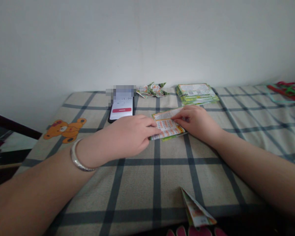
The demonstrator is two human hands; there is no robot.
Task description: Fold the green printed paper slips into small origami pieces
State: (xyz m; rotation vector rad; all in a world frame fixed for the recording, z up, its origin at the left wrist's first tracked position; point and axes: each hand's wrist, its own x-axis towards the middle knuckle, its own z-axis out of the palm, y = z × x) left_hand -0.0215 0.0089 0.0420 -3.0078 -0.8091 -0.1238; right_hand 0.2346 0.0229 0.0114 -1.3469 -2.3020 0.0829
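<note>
A printed paper leaflet (167, 126), green and orange with small text, lies on the checked cloth between my two hands. It looks folded, with another green edge showing beneath its lower side. My left hand (135, 136), with a silver bangle at the wrist, holds the leaflet's left end, some fingers resting over it. At the right end, the thumb and forefinger of my right hand (195, 121) pinch together on the paper. Near the table's front edge stands a folded paper triangle (196, 211) of similar print, apart from both hands.
A phone (121, 106) with a lit screen lies beyond my left hand. Folded paper pieces (152, 90) and a stack of leaflets (196, 93) sit by the wall. A teddy bear figure (65, 129) is at the left; red and green items (290, 91) lie far right.
</note>
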